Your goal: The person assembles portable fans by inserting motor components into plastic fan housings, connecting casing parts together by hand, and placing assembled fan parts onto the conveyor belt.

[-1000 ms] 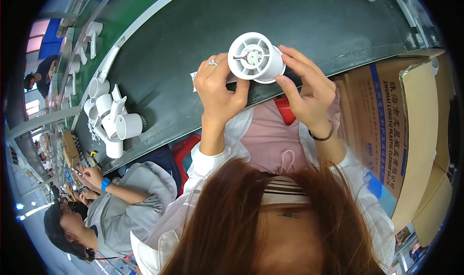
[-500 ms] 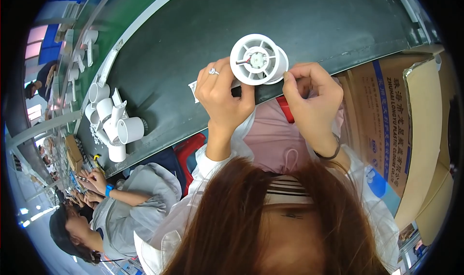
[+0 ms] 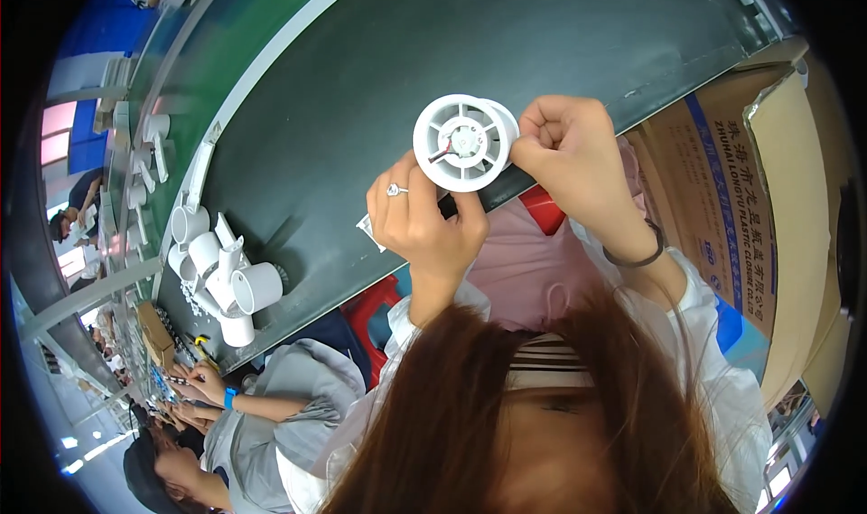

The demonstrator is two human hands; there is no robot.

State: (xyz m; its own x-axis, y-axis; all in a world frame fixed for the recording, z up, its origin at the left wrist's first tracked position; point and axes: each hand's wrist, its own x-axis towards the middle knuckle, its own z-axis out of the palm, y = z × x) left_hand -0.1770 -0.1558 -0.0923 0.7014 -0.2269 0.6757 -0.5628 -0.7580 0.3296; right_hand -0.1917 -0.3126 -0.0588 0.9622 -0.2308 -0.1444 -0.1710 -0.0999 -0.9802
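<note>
A white round fan housing (image 3: 424, 121) with spokes is held above the near edge of the dark workbench, its open face upward. In its centre sits a small motor (image 3: 465, 142) with red and dark wires. My left hand (image 3: 420, 216) is closed around the lower left side of the housing. A white piece juts out beside that hand, mostly hidden by it. My right hand (image 3: 573, 153) has its fingers curled, with thumb and forefinger pinching the right edge of the housing. What lies between those fingertips is hidden.
Several white fan housings with handles (image 3: 257, 288) are heaped at the bench's left end, beside small white parts. A person in grey (image 3: 280, 437) works at the left. A large cardboard box (image 3: 704, 207) stands to the right. Below the bench shows a red stool (image 3: 370, 320).
Relative to the bench, the housing and both hands are slightly farther from its near edge. My right hand has turned, its fingers now more curled. The whole view has shifted and tilted.
</note>
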